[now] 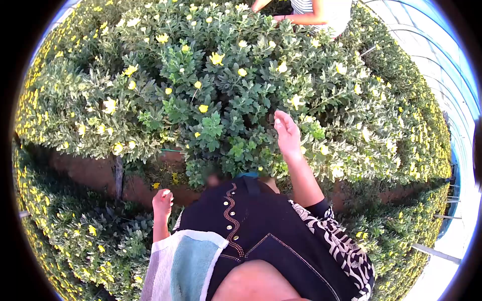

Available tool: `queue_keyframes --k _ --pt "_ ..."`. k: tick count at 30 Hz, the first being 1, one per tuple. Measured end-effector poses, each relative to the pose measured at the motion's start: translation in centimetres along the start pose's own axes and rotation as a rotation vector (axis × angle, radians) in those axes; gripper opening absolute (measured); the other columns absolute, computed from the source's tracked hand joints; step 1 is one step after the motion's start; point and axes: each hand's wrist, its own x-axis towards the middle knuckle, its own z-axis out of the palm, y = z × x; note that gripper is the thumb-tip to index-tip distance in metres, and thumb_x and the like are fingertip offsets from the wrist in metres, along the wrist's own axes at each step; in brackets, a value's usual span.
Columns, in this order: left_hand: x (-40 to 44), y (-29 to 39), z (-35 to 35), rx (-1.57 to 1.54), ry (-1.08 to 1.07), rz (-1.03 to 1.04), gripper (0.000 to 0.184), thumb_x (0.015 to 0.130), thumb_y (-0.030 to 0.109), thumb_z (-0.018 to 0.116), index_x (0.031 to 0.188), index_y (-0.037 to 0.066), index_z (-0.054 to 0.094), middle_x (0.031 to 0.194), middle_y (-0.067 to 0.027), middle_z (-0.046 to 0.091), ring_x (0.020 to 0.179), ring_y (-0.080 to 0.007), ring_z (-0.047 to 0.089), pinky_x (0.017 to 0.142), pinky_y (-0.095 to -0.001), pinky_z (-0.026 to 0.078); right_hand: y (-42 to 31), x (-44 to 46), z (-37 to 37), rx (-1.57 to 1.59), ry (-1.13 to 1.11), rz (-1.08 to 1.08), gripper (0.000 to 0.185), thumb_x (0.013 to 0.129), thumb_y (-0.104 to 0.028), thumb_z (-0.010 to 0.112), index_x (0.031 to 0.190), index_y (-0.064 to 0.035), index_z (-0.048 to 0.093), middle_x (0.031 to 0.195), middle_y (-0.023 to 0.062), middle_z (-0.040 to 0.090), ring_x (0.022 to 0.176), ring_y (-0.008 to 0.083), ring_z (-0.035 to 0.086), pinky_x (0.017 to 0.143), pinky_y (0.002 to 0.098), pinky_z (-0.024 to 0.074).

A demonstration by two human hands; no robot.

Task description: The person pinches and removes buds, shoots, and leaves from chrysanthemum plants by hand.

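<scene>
Where leafy green plants (233, 98) bloom yellow — dense, pale-budded — right hand (288, 134) half-curled, left hand (161, 204) curled, any grip unclear.

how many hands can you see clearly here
2: the wearer's left hand, low beside the dark top, and the right hand, in front of the leafy plants. A co-worker is at the top edge, whose hands may be hidden there.

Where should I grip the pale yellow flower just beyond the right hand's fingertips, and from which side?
Probably by the stem just under the pale yellow flower, the right hand coming from the near side: its petals spread open above crowded leaves, though the stem doesn't show clearly.
</scene>
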Motion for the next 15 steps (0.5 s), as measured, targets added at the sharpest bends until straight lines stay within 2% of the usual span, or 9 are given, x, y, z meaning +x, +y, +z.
queue_keyframes --k 2,3,5,6,10,12,13,15 --pt "2.5 0.8 -2.1 0.041 -0.005 0.072 0.021 0.085 0.012 0.065 0.103 0.001 0.064 0.085 -0.0053 0.065 0.070 -0.0120 0.061 0.060 -0.0263 0.051 0.7 1.3 0.0 0.052 0.060 0.138 0.036 0.099 -0.020 0.051 0.130 -0.0006 0.054 0.124 0.0094 0.060 0.122 0.0203 0.053 0.097 0.0328 0.0436" --pt "3.4 1.1 -2.7 0.077 0.005 0.121 0.021 0.085 0.012 0.065 0.103 0.001 0.064 0.085 -0.0051 0.065 0.070 -0.0117 0.061 0.060 -0.0260 0.051 0.4 2.2 0.3 0.051 0.073 0.130 0.036 0.099 -0.020 0.051 0.130 -0.0006 0.054 0.124 0.0094 0.060 0.122 0.0203 0.053 0.097 0.0328 0.0436" --pt "3.3 3.3 -3.8 0.100 0.067 0.186 0.020 0.086 0.012 0.063 0.103 0.002 0.064 0.087 -0.0042 0.066 0.072 -0.0112 0.061 0.061 -0.0256 0.051 0.0 4.2 0.9 0.244 0.097 0.273 0.038 0.100 -0.022 0.051 0.132 -0.0014 0.053 0.131 0.0126 0.057 0.126 0.0242 0.050 0.101 0.0366 0.0414" --pt "3.2 3.6 -4.3 0.093 0.074 0.177 0.020 0.087 0.013 0.062 0.104 0.001 0.064 0.087 -0.0043 0.066 0.073 -0.0110 0.061 0.062 -0.0257 0.051 0.1 5.6 1.3 0.267 0.097 0.313 0.041 0.100 -0.025 0.050 0.134 -0.0017 0.051 0.136 0.0152 0.054 0.130 0.0280 0.048 0.102 0.0386 0.0400" --pt "1.9 2.5 -5.4 0.094 0.119 0.084 0.021 0.087 0.013 0.062 0.105 0.001 0.063 0.086 -0.0045 0.065 0.074 -0.0107 0.061 0.062 -0.0256 0.051 1.8 12.6 3.0 0.437 0.213 0.475 0.042 0.099 -0.023 0.050 0.135 -0.0013 0.050 0.139 0.0154 0.051 0.132 0.0292 0.045 0.103 0.0389 0.0394" --pt "1.0 1.2 -5.3 0.059 0.090 0.034 0.020 0.087 0.012 0.063 0.104 0.002 0.062 0.086 -0.0049 0.065 0.073 -0.0110 0.062 0.061 -0.0261 0.051 2.7 16.2 3.6 0.228 0.278 0.616 0.039 0.098 -0.021 0.049 0.131 -0.0004 0.052 0.131 0.0159 0.057 0.122 0.0292 0.052 0.096 0.0423 0.0445" --pt "0.5 -0.1 -5.3 0.059 0.074 0.008 0.020 0.087 0.012 0.063 0.104 0.002 0.062 0.086 -0.0050 0.065 0.072 -0.0112 0.062 0.060 -0.0262 0.052 3.0 16.9 3.9 0.228 0.278 0.621 0.039 0.098 -0.021 0.049 0.131 -0.0004 0.052 0.131 0.0159 0.057 0.122 0.0292 0.052 0.096 0.0423 0.0445" --pt "-0.7 -1.6 -4.7 0.083 0.081 0.029 0.020 0.086 0.012 0.063 0.104 0.002 0.062 0.087 -0.0063 0.067 0.072 -0.0119 0.064 0.059 -0.0265 0.053 3.3 19.3 4.6 0.131 0.264 0.660 0.031 0.098 -0.016 0.048 0.124 -0.0010 0.055 0.117 0.0157 0.063 0.107 0.0274 0.059 0.083 0.0454 0.0496"
